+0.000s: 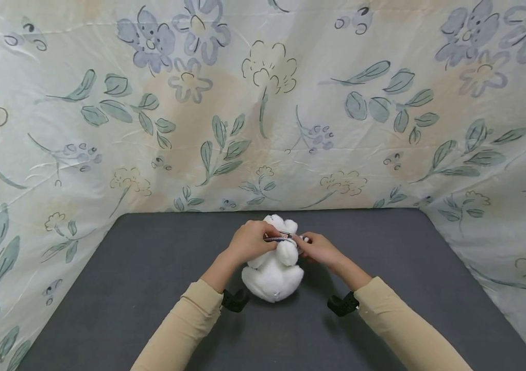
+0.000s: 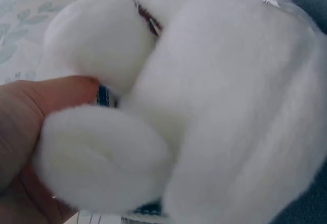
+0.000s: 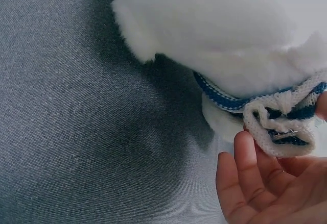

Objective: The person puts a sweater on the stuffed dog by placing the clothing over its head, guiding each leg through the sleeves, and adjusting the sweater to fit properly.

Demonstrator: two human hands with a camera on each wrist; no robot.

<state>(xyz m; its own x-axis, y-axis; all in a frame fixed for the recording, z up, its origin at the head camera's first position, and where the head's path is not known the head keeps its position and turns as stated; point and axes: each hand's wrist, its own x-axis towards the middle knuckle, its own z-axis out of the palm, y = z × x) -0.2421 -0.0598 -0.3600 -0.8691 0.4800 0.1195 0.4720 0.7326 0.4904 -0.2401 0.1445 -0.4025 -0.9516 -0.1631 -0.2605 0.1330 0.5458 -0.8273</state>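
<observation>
Dark grey table (image 1: 151, 278), floral cloth (image 1: 267, 103) beyond. Left hand (image 1: 252, 241) at nine o'clock and right hand (image 1: 320, 250) at three pinch a blue-and-white knitted strip (image 3: 281, 114) against a plump, fluffy white plush toy (image 1: 273, 281), resting toward the table's twelve-o'clock edge.

No text, brand or number we can read. On the white plush toy (image 1: 272, 281), near the far edge of the grey table (image 1: 151, 278), midway between its far corners, we note one small pale tag-like bit (image 2: 271, 1), too blurred to make out.
</observation>
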